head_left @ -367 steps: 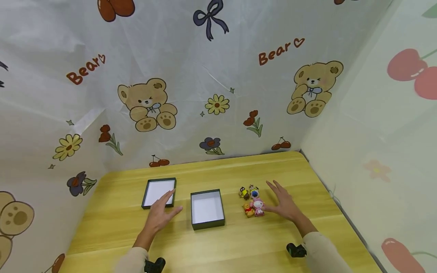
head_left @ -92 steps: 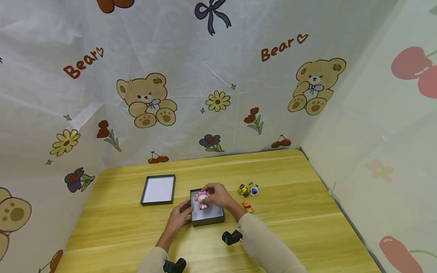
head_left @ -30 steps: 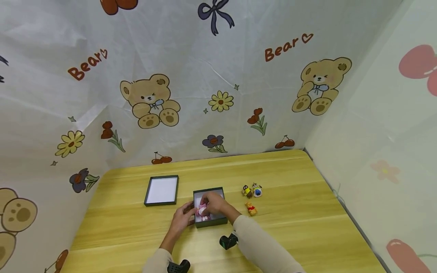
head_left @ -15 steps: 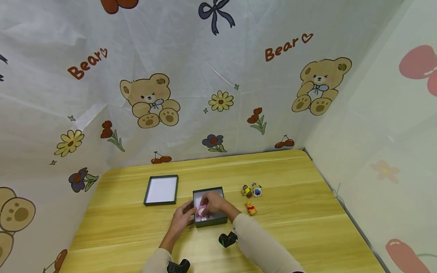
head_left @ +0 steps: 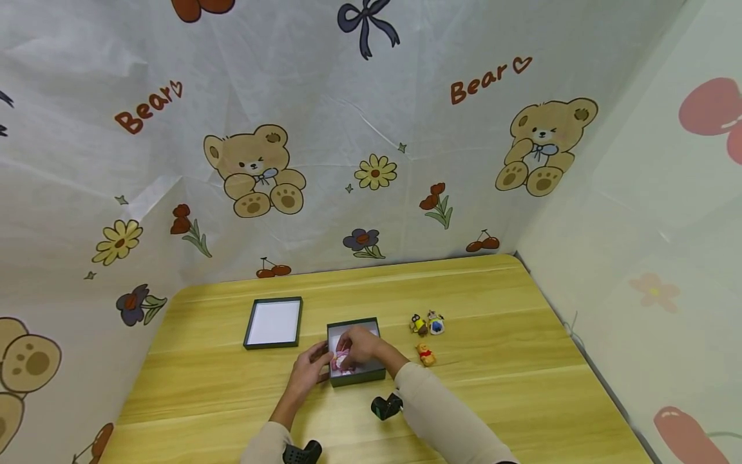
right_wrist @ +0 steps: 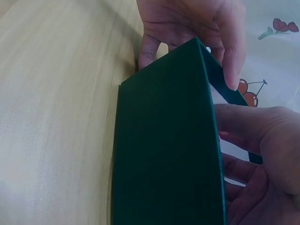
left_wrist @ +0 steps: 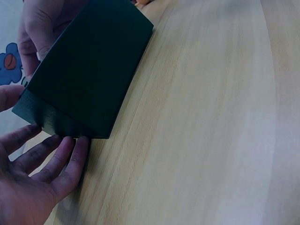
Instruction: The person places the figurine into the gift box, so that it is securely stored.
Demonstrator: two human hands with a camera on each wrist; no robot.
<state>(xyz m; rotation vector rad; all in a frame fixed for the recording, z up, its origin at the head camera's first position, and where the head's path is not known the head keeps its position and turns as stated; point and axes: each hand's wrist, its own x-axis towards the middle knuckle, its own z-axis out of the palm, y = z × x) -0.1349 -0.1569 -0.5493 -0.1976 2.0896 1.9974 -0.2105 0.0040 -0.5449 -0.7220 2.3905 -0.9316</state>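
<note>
A dark green box (head_left: 359,378) with a white inside stands open on the table. My left hand (head_left: 307,370) holds its left wall, thumb at the rim and fingers spread along the outside, as the left wrist view shows on the green wall (left_wrist: 89,70). Reaching down into the box, my right hand (head_left: 361,343) pinches a pink and white figurine (head_left: 342,362) near the left side. My fingers cover part of the figurine. In the right wrist view, the near wall (right_wrist: 164,140) hides most of it.
A shallow green-edged lid (head_left: 272,323), white inside, lies left of the box. Right of the box are a yellow bear figurine (head_left: 426,354) in red, a yellow and brown figurine (head_left: 418,325) and a white and blue figurine (head_left: 436,323). A patterned cloth wall backs the table.
Since the earliest frame, the pink figurine has gone from the group on the right into the box, and my left hand has taken hold of the box. The last second shows only slight finger movement.
</note>
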